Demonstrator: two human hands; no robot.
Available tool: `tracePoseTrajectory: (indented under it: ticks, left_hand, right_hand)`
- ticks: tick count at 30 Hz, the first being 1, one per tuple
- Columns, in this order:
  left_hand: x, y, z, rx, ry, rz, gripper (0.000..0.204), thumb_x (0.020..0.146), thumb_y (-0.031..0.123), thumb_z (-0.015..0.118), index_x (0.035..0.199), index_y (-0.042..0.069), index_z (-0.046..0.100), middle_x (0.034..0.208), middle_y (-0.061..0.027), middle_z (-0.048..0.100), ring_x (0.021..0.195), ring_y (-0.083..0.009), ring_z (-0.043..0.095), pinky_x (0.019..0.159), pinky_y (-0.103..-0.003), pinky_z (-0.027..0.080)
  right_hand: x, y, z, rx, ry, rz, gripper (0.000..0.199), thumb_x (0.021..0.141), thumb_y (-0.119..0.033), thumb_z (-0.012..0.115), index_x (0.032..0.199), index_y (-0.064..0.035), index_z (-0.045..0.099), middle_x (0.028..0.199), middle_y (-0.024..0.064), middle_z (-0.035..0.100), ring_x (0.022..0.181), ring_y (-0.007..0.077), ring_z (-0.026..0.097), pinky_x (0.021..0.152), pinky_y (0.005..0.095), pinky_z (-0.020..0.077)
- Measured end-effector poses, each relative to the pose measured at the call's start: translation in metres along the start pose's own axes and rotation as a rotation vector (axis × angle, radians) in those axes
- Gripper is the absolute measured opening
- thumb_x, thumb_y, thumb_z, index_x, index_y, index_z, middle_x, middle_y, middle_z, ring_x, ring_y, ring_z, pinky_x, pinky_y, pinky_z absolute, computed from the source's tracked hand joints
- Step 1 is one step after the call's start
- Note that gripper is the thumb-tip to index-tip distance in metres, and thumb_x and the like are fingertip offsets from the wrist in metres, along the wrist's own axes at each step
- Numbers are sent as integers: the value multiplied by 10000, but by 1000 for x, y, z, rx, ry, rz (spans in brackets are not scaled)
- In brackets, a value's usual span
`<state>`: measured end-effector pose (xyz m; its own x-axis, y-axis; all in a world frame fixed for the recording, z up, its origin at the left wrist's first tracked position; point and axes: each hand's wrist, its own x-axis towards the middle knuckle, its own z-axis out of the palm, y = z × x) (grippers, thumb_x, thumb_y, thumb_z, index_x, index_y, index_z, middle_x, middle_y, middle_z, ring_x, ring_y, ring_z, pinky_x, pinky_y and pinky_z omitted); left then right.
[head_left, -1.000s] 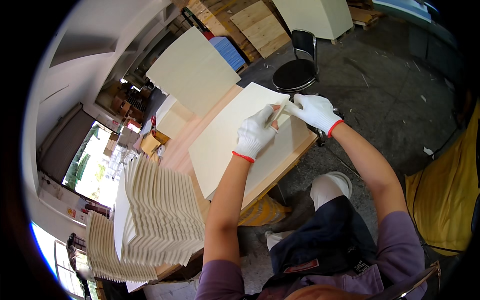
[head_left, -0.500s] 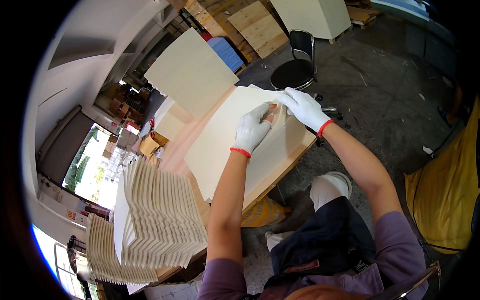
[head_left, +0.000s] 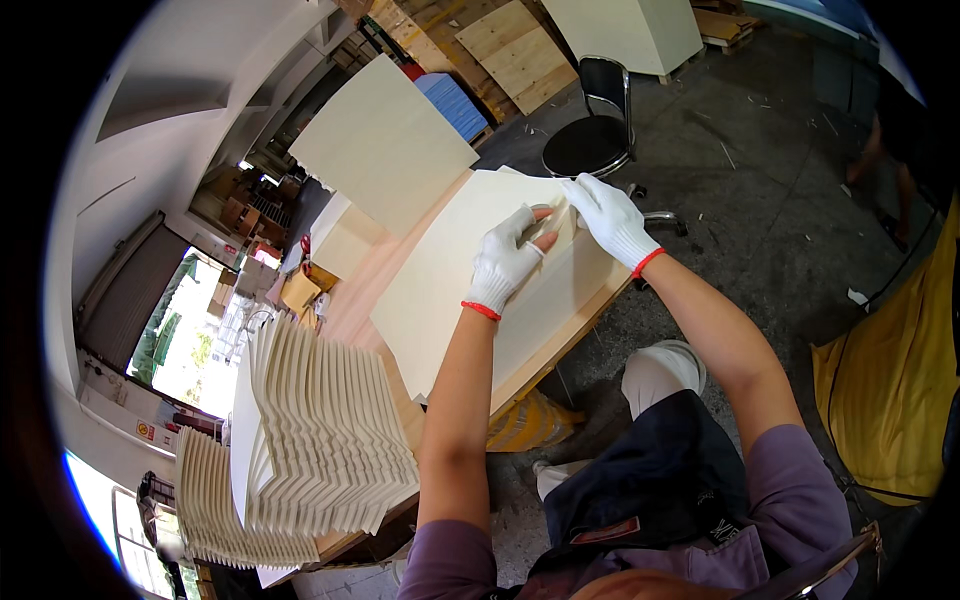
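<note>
A large cream sheet (head_left: 430,290) lies on the wooden table in front of me, with its near part creased along a fold. My left hand (head_left: 505,258), in a white knitted glove with a red cuff, rests on the sheet beside the fold. Its bare thumb and forefinger tips are spread apart. Gloved the same way, my right hand (head_left: 610,220) curls over the folded sheet near its far right corner, fingers together and closed on the material. Its fingertips are partly hidden.
Stacks of creased cream sheets (head_left: 325,430) stand on the table (head_left: 345,300) at left. A large upright cream board (head_left: 385,150) rises at its far side. Beyond the right corner stands a black chair (head_left: 588,148). Yellow sheeting (head_left: 885,380) hangs at right, near another person's arm (head_left: 868,155).
My left thumb and forefinger have shifted slightly along the fold, and my right hand has moved a little. Another person has come further into view at the right edge.
</note>
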<state>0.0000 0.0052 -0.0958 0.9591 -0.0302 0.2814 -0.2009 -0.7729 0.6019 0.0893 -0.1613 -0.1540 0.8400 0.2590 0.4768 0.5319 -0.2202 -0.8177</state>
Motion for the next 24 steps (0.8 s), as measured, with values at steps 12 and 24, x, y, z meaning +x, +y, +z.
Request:
tracePoseTrajectory:
  ticks: [12,24]
  left_hand:
    - [-2,7,2,129,13,-40,346,857,226,748,1187,143,683,860,-125,677,779,-247,640,757,-344,497]
    - [-2,-3,5,13,143,69,291,919,190,661,1204,135,678,946,-152,708,862,-259,680,811,-333,505]
  right_hand:
    - [0,0,2,15,19,-20,522,1027,-527,353,952,-50,551,831,213,608,861,425,600,732,492,431]
    - [-1,-2,1,-41,2,-3,511,1026,-524,378,917,-47,527,798,218,597,838,431,597,706,503,421]
